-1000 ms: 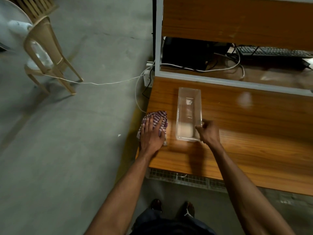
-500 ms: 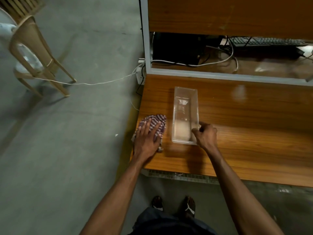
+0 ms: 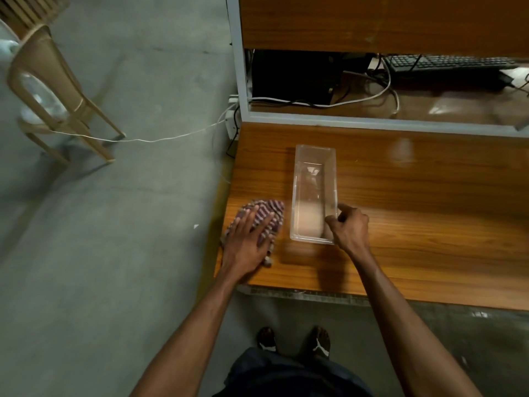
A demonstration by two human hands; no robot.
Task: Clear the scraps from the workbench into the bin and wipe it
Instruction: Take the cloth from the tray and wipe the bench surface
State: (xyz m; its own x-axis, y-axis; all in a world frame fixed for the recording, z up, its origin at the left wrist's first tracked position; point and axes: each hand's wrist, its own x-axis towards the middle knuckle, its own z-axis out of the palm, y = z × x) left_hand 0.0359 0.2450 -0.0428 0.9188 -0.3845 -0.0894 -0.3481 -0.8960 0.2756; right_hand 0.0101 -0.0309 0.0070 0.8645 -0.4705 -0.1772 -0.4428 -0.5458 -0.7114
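Seemingly wiping is starting: the left hand (image 3: 246,242) is pressing flat-fingered on the striped cloth (image 3: 264,217) at the desk (image 3: 429,224) corner, the right hand (image 3: 347,227) pinching the clear bin (image 3: 313,156); no scraps showing.

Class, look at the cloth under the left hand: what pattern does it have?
The cloth has dark reddish and pale stripes, shown best in the head view.

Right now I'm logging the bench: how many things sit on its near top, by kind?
Striped cloth, under the left hand: 1
Clear plastic bin, gripped at its near corner by the right hand: 1
Total: 2
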